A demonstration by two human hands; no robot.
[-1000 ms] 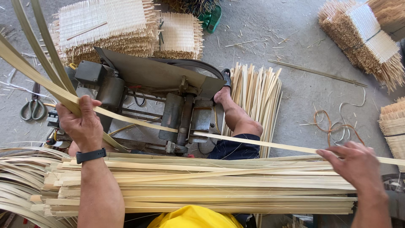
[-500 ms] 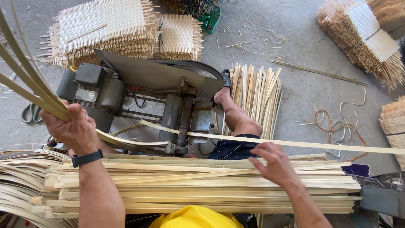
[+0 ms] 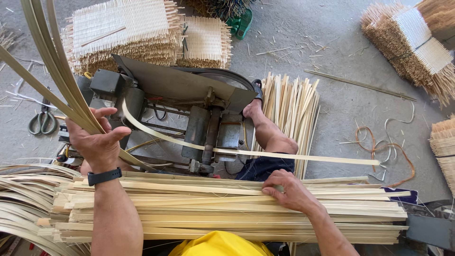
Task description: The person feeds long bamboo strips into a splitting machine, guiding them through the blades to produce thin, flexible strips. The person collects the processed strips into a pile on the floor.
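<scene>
My left hand [image 3: 97,142] grips a bundle of long thin bamboo strips [image 3: 52,76] that arc up and away to the upper left. One pale strip [image 3: 265,154] runs from that hand across the grey splitting machine [image 3: 189,109] out to the right. My right hand [image 3: 289,192] rests on a thick stack of bamboo slats [image 3: 227,208] lying across my lap, its fingers pinching one slat at the top of the stack. A black watch sits on my left wrist. My bare leg and foot [image 3: 265,128] stretch forward beside the machine.
Woven bamboo mats [image 3: 128,28] are piled behind the machine. Loose slats [image 3: 291,104] lie on the concrete floor by my foot. Scissors [image 3: 42,121] lie at left. Bundles of stick mats [image 3: 412,47] sit at upper right, with loose cord [image 3: 384,142] at right.
My right hand left the far right end of the long strip and came back to the slat stack. My left hand lifted the strip bundle higher.
</scene>
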